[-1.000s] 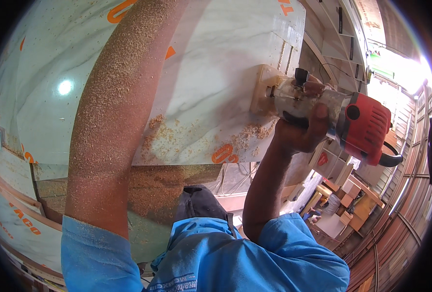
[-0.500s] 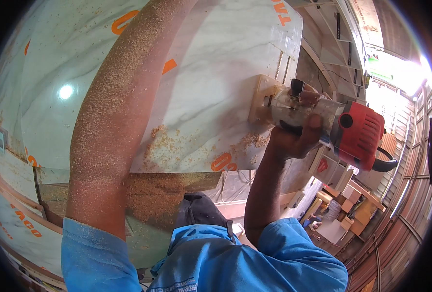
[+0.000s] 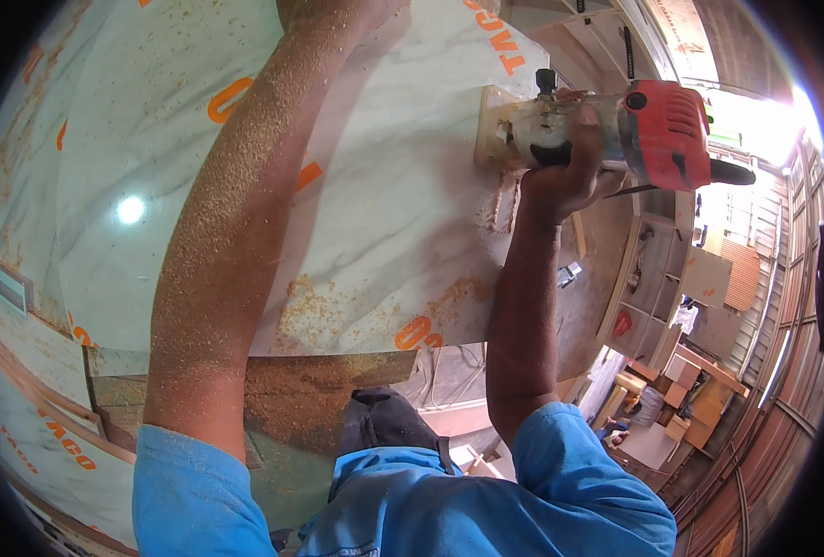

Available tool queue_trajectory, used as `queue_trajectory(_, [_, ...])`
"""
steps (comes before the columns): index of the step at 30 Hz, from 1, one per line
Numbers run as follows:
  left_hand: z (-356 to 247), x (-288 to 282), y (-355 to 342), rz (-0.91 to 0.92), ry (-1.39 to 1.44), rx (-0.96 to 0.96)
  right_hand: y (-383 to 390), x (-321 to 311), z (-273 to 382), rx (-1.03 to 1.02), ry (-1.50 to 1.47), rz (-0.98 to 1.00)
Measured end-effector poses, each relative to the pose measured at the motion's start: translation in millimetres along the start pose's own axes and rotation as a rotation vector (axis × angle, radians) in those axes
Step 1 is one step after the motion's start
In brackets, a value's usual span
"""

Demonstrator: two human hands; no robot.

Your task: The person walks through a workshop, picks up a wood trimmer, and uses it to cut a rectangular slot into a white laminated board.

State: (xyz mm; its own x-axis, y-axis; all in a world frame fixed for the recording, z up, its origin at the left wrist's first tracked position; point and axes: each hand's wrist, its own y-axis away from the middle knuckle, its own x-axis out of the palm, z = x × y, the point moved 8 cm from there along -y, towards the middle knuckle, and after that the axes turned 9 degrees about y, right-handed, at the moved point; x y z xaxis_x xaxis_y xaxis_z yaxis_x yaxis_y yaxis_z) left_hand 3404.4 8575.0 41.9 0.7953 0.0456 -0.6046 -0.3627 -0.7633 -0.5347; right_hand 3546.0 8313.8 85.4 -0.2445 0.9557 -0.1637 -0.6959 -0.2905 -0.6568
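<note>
My right hand (image 3: 570, 172) is wrapped round the clear and metal lower body of a red trim router (image 3: 669, 135). The router lies on its side in the view, its pale square base (image 3: 494, 127) against a white marble-patterned panel (image 3: 384, 204). A narrow rectangular groove (image 3: 502, 202) is cut in the panel beside the right wrist, near the panel's right edge. My left arm, dusted with sawdust, reaches across the panel. At the top edge of the picture my left hand (image 3: 352, 13) shows only in part; its fingers are hidden.
Sawdust (image 3: 328, 314) lies in heaps along the panel's near edge. A small metal piece (image 3: 570, 273) rests right of the panel. A grey rectangular metal piece (image 3: 8, 286) is at the far left. White shelving (image 3: 607, 46) stands at the upper right, with cardboard boxes (image 3: 700, 395) at lower right.
The router and my right hand have moved farther up the panel, so the groove now shows on the near side of them. More of my left hand has come into view at the top.
</note>
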Motion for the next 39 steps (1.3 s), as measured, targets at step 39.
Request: queue_trajectory(39, [-122.8, 25.6, 73.4, 0.696, 0.601, 0.329, -39.3, -16.7, 4.2, -0.041, 0.057, 0.093])
